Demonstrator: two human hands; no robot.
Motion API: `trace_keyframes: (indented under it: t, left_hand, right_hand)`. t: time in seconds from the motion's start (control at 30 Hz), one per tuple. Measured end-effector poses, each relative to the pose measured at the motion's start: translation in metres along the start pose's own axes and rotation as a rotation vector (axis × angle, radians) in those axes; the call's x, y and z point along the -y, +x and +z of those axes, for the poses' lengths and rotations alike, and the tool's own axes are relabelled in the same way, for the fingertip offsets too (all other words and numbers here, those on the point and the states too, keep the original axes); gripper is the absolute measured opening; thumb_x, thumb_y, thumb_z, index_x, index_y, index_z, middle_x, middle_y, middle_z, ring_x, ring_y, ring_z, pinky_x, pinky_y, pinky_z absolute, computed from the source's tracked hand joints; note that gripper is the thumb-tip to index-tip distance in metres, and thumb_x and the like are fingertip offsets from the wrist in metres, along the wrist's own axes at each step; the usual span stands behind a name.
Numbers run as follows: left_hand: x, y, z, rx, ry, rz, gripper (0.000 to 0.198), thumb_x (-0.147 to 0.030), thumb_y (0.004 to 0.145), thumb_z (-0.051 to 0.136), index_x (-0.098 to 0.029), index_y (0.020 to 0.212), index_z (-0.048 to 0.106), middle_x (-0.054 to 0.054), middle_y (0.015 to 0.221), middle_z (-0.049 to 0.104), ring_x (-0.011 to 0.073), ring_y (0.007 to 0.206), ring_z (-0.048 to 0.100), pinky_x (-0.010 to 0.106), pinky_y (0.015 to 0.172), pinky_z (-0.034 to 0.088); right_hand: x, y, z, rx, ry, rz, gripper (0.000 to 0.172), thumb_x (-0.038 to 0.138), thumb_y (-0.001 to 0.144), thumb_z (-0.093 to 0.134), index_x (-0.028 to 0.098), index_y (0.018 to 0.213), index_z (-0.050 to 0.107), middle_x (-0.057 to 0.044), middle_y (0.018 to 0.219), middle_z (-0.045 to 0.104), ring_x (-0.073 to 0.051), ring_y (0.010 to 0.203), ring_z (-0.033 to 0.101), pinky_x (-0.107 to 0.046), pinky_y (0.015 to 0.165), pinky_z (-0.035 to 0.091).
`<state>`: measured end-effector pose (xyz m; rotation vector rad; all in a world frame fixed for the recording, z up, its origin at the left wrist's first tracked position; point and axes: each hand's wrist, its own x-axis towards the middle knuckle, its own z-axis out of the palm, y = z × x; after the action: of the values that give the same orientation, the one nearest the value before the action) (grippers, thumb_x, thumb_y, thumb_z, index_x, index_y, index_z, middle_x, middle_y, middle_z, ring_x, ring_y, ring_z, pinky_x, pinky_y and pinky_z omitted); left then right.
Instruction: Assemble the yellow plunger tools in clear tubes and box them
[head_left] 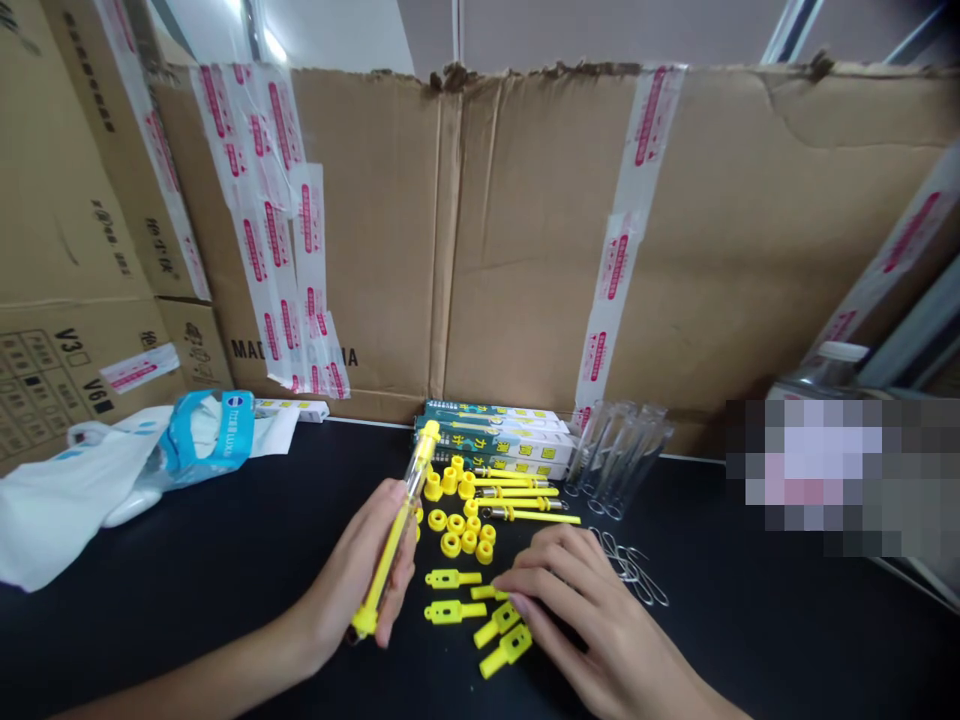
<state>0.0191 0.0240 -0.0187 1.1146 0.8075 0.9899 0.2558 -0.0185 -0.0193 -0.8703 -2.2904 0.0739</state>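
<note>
My left hand (369,545) is wrapped round a clear-tubed spring scale (395,545) with yellow ends and a yellow rod inside, tilted with its upper end away from me. My right hand (585,595) reaches down to the table, its thumb and forefinger closed on a yellow plastic tab (486,592); its fingers partly hide this piece. Several similar slotted yellow tabs (455,611) lie around it. Beyond them are several yellow ring caps (455,523) and yellow rods with springs and hooks (517,492). Bent wire hooks (634,570) lie right of my right hand.
Printed boxes (495,440) are stacked at the back, beside upright clear tubes (619,460). A blue-and-white tissue pack (210,435) and a white plastic bag (67,500) lie at left. Taped cardboard walls (525,250) enclose the black table (300,500). A bottle (832,365) stands at right.
</note>
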Motion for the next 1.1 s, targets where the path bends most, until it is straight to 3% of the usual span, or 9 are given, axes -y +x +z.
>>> trace_keyframes:
  t: [0.13,0.2,0.3,0.43,0.6,0.67,0.83,1.0,1.1]
  left_hand:
    - [0.005,-0.003,0.001,-0.06,0.216,-0.016,0.042,-0.064,0.094,0.044,-0.023,0.096,0.047,-0.011,0.049,0.049,0.0085,0.025,0.043,0.014,0.025,0.031]
    - [0.004,-0.007,0.001,-0.084,0.387,0.077,0.039,-0.06,0.096,0.042,-0.024,0.11,0.046,-0.009,0.054,0.053,0.0098,0.033,0.05,0.016,0.032,0.038]
    - [0.001,-0.016,0.001,-0.154,0.704,0.292,0.032,-0.049,0.101,0.039,-0.024,0.118,0.049,-0.001,0.075,0.065,0.0159,0.064,0.067,0.025,0.058,0.053]
    - [-0.001,-0.023,0.0,-0.205,0.978,0.466,0.025,-0.039,0.103,0.037,-0.026,0.119,0.051,0.007,0.106,0.069,0.0235,0.101,0.067,0.037,0.086,0.054]
    - [0.001,-0.023,-0.001,-0.132,1.18,0.54,0.035,-0.041,0.1,0.045,-0.028,0.132,0.042,0.007,0.113,0.069,0.0243,0.089,0.071,0.039,0.08,0.057]
    - [0.002,-0.022,-0.001,-0.098,1.276,0.559,0.038,-0.046,0.097,0.051,-0.029,0.131,0.044,0.006,0.114,0.07,0.025,0.084,0.072,0.039,0.075,0.059]
    - [0.002,-0.021,0.002,-0.056,1.438,0.668,0.028,-0.042,0.104,0.037,-0.026,0.117,0.055,0.004,0.095,0.072,0.0234,0.074,0.073,0.034,0.065,0.057]
    - [0.003,-0.023,0.003,-0.03,1.486,0.762,0.018,-0.022,0.101,0.038,-0.021,0.109,0.055,0.007,0.098,0.069,0.0252,0.079,0.067,0.039,0.071,0.053]
    - [0.006,-0.022,0.001,0.011,1.503,0.781,0.02,-0.015,0.1,0.037,-0.02,0.111,0.053,0.007,0.098,0.068,0.0247,0.08,0.065,0.038,0.07,0.051]
  right_hand:
    - [-0.003,0.003,0.0,-0.007,-0.035,0.011,0.019,0.011,0.096,0.051,0.022,0.108,0.062,-0.004,0.095,0.07,-0.021,0.088,0.06,-0.037,0.081,0.048]
    - [-0.004,0.003,0.0,-0.013,-0.043,0.036,0.021,0.011,0.096,0.051,0.023,0.11,0.061,-0.004,0.096,0.07,-0.021,0.088,0.061,-0.038,0.081,0.049]
    - [-0.005,0.002,-0.001,-0.045,-0.05,0.074,0.021,0.013,0.098,0.049,0.024,0.111,0.061,-0.003,0.094,0.07,-0.021,0.087,0.062,-0.038,0.079,0.049]
    - [-0.012,0.0,-0.008,-0.115,-0.134,0.094,0.019,0.013,0.098,0.05,0.024,0.112,0.058,-0.004,0.095,0.069,-0.022,0.088,0.062,-0.039,0.078,0.049]
    - [-0.035,-0.002,-0.034,-0.257,-0.335,0.106,0.026,0.011,0.097,0.047,0.02,0.119,0.057,-0.007,0.096,0.068,-0.022,0.086,0.064,-0.037,0.076,0.052]
    - [-0.044,-0.004,-0.046,-0.189,-0.367,0.106,0.032,0.008,0.096,0.042,0.019,0.121,0.058,-0.009,0.101,0.068,-0.021,0.09,0.066,-0.036,0.078,0.055]
    - [-0.053,-0.006,-0.065,0.013,-0.374,0.057,0.057,-0.006,0.079,0.034,0.019,0.123,0.059,-0.011,0.112,0.067,-0.022,0.099,0.067,-0.037,0.083,0.057]
    - [-0.052,-0.004,-0.069,0.19,-0.349,0.115,0.039,0.005,0.088,0.038,0.022,0.108,0.067,-0.009,0.099,0.07,-0.022,0.085,0.069,-0.038,0.071,0.059]
    - [-0.056,-0.007,-0.068,0.252,-0.346,0.164,0.038,0.005,0.087,0.039,0.021,0.104,0.069,-0.008,0.096,0.071,-0.022,0.082,0.071,-0.037,0.07,0.06]
